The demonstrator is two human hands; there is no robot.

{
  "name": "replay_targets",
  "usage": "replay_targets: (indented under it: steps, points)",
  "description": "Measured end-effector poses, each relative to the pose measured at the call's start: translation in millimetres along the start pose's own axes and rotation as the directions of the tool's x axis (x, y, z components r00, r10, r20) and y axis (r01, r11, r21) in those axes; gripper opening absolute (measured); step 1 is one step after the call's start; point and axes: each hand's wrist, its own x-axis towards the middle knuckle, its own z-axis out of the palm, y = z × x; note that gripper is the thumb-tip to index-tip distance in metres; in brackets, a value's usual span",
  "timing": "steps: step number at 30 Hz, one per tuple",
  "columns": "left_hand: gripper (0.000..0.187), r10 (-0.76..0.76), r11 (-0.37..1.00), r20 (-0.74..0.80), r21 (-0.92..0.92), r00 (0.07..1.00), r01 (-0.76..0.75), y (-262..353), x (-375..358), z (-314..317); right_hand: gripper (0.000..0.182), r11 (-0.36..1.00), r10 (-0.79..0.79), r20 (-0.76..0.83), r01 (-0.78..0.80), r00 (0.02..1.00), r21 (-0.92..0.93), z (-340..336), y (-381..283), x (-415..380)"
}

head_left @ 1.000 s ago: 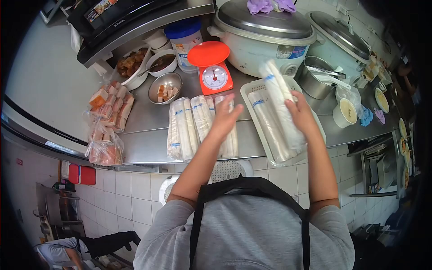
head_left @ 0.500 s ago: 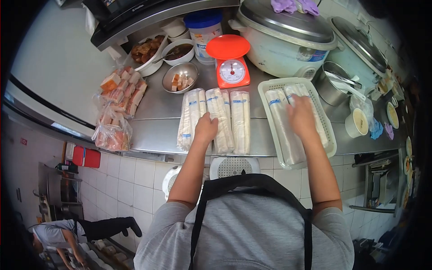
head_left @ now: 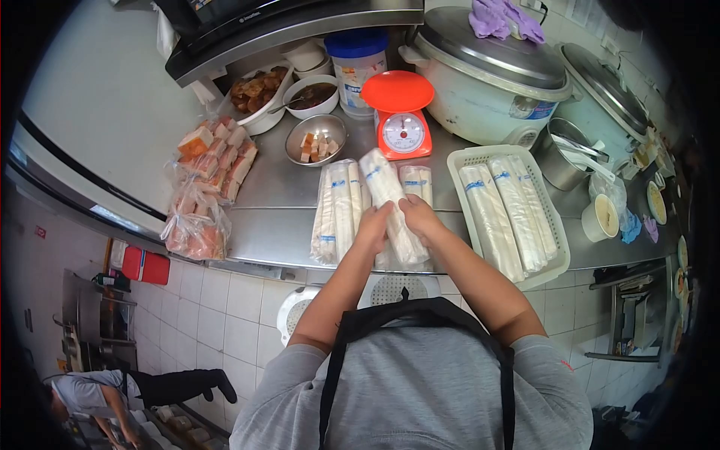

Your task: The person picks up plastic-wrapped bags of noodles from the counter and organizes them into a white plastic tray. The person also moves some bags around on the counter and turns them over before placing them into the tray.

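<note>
Both hands are around one long, clear plastic pack (head_left: pixel 385 186) with white contents and a blue printed band. It tilts over similar packs lying on the steel counter. My left hand (head_left: pixel 374 225) is closed on its left side, and my right hand (head_left: pixel 418 217) grips the right side. Beneath and to the left lie more white packs (head_left: pixel 341 202); another pack (head_left: pixel 417 180) shows behind my right hand. To the right, a pale plastic basket (head_left: pixel 564 262) holds several packs of the same look (head_left: pixel 495 217). What is inside the packs cannot be made out.
A red dial scale (head_left: pixel 403 135) stands behind the packs, beside a metal bowl (head_left: pixel 296 142) of cubed food. Bagged meat blocks (head_left: pixel 214 165) lie left. Large rice cookers (head_left: pixel 480 105) fill the back right. A steel pot (head_left: pixel 559 172) holds utensils. Another person (head_left: pixel 90 390) works at lower left.
My right hand has left the basket and moved left to join my left hand. One pack from the counter group is now lifted and tilted between both hands. The view has shifted slightly.
</note>
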Motion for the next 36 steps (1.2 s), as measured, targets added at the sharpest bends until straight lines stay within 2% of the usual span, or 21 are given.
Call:
replay_targets:
  steps: [2, 3, 5, 7, 8, 10, 11, 13, 14, 16, 17, 19, 20, 23, 25, 28, 29, 31, 32, 35, 36]
  points:
    - [0.04, -0.094, 0.947, 0.143, -0.294, 0.985, 0.133, 13.4, -10.3, 6.6, 0.043, 0.998, -0.044, 0.044, 0.046, 0.998, -0.052, -8.6, -14.8, -10.6]
    - [0.041, -0.038, 0.935, 0.212, -0.339, 0.977, 0.11, 17.3, -11.8, 12.9, 0.043, 0.995, -0.065, 0.062, 0.069, 0.996, -0.076, -14.2, -23.4, -16.5]
    - [0.043, 0.072, 0.9, 0.344, -0.428, 0.936, 0.088, 23.4, -15.6, 29.1, 0.042, 0.989, -0.13, 0.061, 0.124, 0.99, 0.084, -25.2, -39.1, -33.2]
    - [0.04, 0.115, 0.895, 0.385, -0.441, 0.916, 0.073, 38.5, -25.0, 50.9, 0.04, 0.959, -0.205, -0.024, 0.205, 0.979, 0.196, -33.7, -63.7, -63.5]
    - [0.04, 0.15, 0.905, 0.383, -0.425, 0.912, 0.03, 45.4, -30.5, 62.7, 0.036, 0.932, -0.308, -0.075, 0.317, 0.948, 0.179, -42.1, -63.9, -65.7]
    - [0.037, 0.19, 0.914, 0.327, -0.403, 0.926, -0.045, 57.0, -44.6, 88.3, 0.036, 0.921, -0.373, -0.105, 0.382, 0.922, 0.075, -68.2, -68.1, -72.3]
    - [0.042, 0.203, 0.946, 0.37, -0.312, 0.906, -0.085, 62.0, -50.2, 97.5, 0.035, 0.912, -0.406, -0.114, 0.411, 0.907, 0.023, -83.2, -72.3, -77.8]
    - [0.046, 0.28, 0.96, 0.346, -0.099, 0.895, -0.262, 78.5, -66.9, 112.4, 0.034, 0.943, -0.318, -0.12, 0.3, 0.94, -0.145, -118.3, -99.7, -105.5]
    - [0.05, 0.296, 0.948, 0.231, 0.049, 0.927, -0.315, 69.3, -53.6, 105.3, 0.034, 0.918, -0.344, -0.161, 0.295, 0.925, -0.263, -139.4, -107.3, -115.0]
    - [0.049, 0.461, 0.839, 0.228, 0.204, 0.858, -0.505, 60.5, -30.2, 75.5, 0.035, 0.831, -0.44, -0.252, 0.285, 0.862, -0.478, -183.9, -103.4, -123.3]
    - [0.051, 0.494, 0.765, 0.179, 0.375, 0.851, -0.523, 61.7, -22.5, 55.7, 0.036, 0.773, -0.508, -0.297, 0.276, 0.808, -0.571, -207.0, -95.2, -123.4]
    - [0.053, 0.562, 0.611, 0.036, 0.655, 0.826, -0.444, 67.1, -22.0, 21.5, 0.038, 0.735, -0.529, -0.319, 0.237, 0.787, -0.636, -255.4, -66.5, -112.9]
    - [0.052, 0.599, 0.547, -0.059, 0.759, 0.799, -0.354, 68.5, -25.4, 7.7, 0.038, 0.778, -0.475, -0.356, 0.195, 0.805, -0.598, -269.6, -53.3, -109.9]
    - [0.057, 0.524, 0.486, -0.244, 0.872, 0.816, -0.051, 63.8, -25.0, -35.2, 0.038, 0.837, -0.366, -0.389, 0.116, 0.845, -0.535, -296.3, -16.8, -92.9]
    - [0.06, 0.463, 0.464, -0.259, 0.886, 0.848, 0.017, 60.4, -25.7, -52.1, 0.039, 0.809, -0.367, -0.326, 0.126, 0.871, -0.574, -295.1, 1.3, -81.4]
    - [0.064, 0.352, 0.459, -0.236, 0.887, 0.906, 0.053, 42.5, -15.3, -77.8, 0.037, 0.45, -0.355, -0.417, -0.238, 0.836, -0.861, -281.1, -2.0, -76.6]
    - [0.066, 0.31, 0.464, -0.219, 0.884, 0.925, 0.054, 34.3, -12.3, -86.9, 0.037, 0.405, -0.336, -0.47, -0.326, 0.816, -0.854, -270.9, -7.7, -79.7]
    - [0.069, 0.35, 0.465, -0.209, 0.885, 0.913, 0.024, 26.3, -20.2, -80.6, 0.036, 0.297, -0.324, -0.573, -0.495, 0.753, -0.817, -248.5, -29.9, -91.0]
    - [0.071, 0.371, 0.466, -0.202, 0.885, 0.906, 0.006, 23.2, -22.4, -76.5, 0.034, 0.318, -0.44, -0.533, -0.429, 0.723, -0.845, -233.2, -41.0, -96.5]
    - [0.073, 0.263, 0.547, -0.287, 0.831, 0.921, 0.103, 25.5, -17.4, -76.0, 0.031, 0.437, -0.657, -0.224, 0.121, 0.72, -0.891, -181.8, -63.2, -84.6]
    - [0.07, 0.19, 0.653, -0.257, 0.754, 0.947, 0.074, 15.8, 0.8, -91.6, 0.031, 0.599, -0.592, -0.163, 0.295, 0.789, -0.745, -153.1, -64.6, -76.7]
